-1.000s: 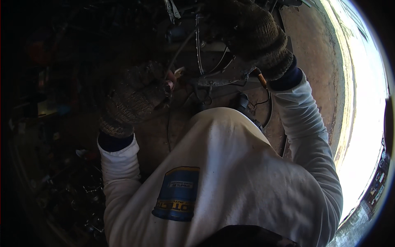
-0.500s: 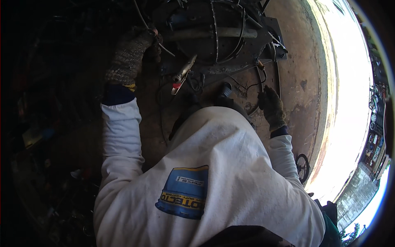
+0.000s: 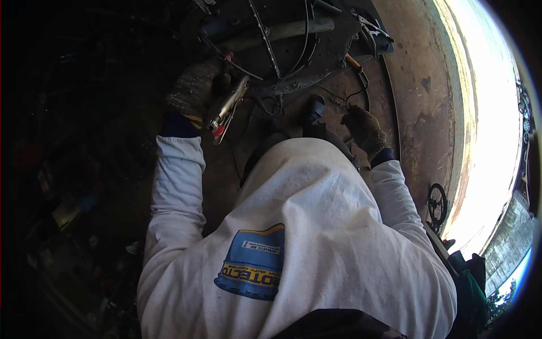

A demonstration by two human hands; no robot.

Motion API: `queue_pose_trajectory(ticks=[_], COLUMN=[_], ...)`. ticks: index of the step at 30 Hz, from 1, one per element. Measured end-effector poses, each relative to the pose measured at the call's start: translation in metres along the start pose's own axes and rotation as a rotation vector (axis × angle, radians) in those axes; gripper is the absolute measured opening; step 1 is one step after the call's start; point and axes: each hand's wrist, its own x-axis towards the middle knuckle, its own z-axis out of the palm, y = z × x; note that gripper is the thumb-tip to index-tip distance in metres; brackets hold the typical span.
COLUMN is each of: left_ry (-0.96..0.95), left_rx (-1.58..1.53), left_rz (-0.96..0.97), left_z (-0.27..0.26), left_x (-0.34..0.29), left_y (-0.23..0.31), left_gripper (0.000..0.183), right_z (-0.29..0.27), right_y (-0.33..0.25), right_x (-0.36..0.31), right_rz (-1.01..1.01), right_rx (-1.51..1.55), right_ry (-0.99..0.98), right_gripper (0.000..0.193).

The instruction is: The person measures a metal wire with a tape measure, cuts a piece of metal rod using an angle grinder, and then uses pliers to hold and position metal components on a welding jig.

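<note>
My left hand (image 3: 195,89), in a dark knitted glove, is closed around a thin bent rod (image 3: 244,69) at the left side of a dark metal workpiece (image 3: 288,45). Beside that hand, locking pliers (image 3: 230,106) with a red lever hang tilted off the workpiece's near edge. My right hand (image 3: 366,131), also gloved, is lower on the right with its fingers curled. A black cable (image 3: 367,90) loops down from an orange handle (image 3: 354,62) and reaches that hand's fingertips. What lies inside the right fingers is hidden.
A pale pipe (image 3: 305,28) and a ridged bar (image 3: 264,37) cross the workpiece. More cable (image 3: 265,106) hangs beneath its near edge, close to my shoe (image 3: 316,107). A spoked wheel (image 3: 437,203) stands at the right. Dark clutter fills the left side.
The view has shifted, so the workpiece sits higher and further left. The rod in my left hand lies at a flatter slant. My right hand has come closer to the orange handle's cable.
</note>
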Motion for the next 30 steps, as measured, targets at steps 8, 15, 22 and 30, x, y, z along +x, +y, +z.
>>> queue_pose_trajectory(ticks=[8,15,22,30], left_ry=[-0.138,-0.160,-0.214,-0.172], left_rx=[-0.200,-0.590,-0.340,0.215], left_rz=[-0.068,-0.249,-0.108,0.183], left_z=[0.000,0.004,-0.001,-0.002], left_x=[0.006,0.011,0.011,0.014], left_y=[0.008,0.013,0.011,0.009], left_gripper=[0.026,0.027,0.026,0.028], right_z=[-0.007,0.018,0.016,0.028], right_y=[-0.021,0.014,0.007,0.029], right_x=[0.000,-0.009,-0.018,-0.017], right_rz=[0.218,0.166,0.244,0.136], right_rx=[0.106,0.099,0.216,0.108], right_ry=[-0.175,-0.122,-0.096,0.001], right_gripper=[0.045,0.046,0.040,0.037])
